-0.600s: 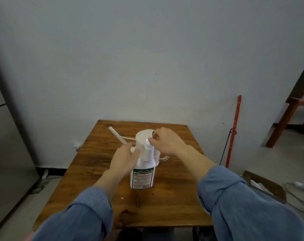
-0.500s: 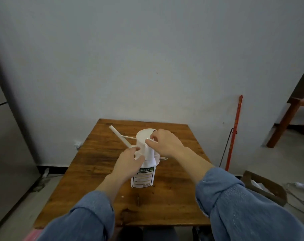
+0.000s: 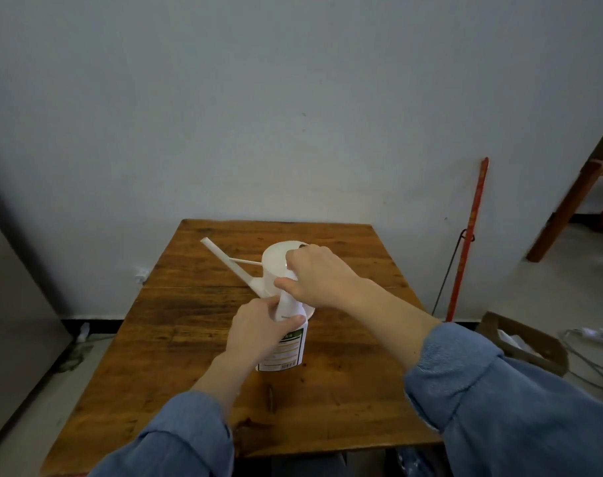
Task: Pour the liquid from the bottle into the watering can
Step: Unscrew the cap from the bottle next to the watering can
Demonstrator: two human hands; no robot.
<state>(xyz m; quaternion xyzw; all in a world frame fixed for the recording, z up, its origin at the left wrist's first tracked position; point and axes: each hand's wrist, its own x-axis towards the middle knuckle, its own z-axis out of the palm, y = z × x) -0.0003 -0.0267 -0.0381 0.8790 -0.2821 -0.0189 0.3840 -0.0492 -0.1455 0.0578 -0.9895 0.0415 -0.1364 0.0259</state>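
A white bottle [image 3: 288,352] with a printed label stands upright near the middle of the wooden table [image 3: 176,332]. My left hand [image 3: 258,327] wraps around its shoulder and neck. My right hand [image 3: 315,275] is closed over the bottle's top, which it hides. Just behind the bottle stands a white watering can [image 3: 276,261] with a long thin spout [image 3: 224,261] pointing to the far left. The can's handle side is hidden behind my right hand.
A red stick [image 3: 467,242] leans on the wall right of the table. On the floor at right lie a cardboard box [image 3: 524,342] and a white power strip [image 3: 599,333]. A wooden chair [image 3: 582,201] stands at far right, a grey cabinet [image 3: 14,321] at left.
Both hands have stayed on the bottle. My right hand has turned a little on its top, and my left hand has shifted its grip around the neck. The bottle still stands in place.
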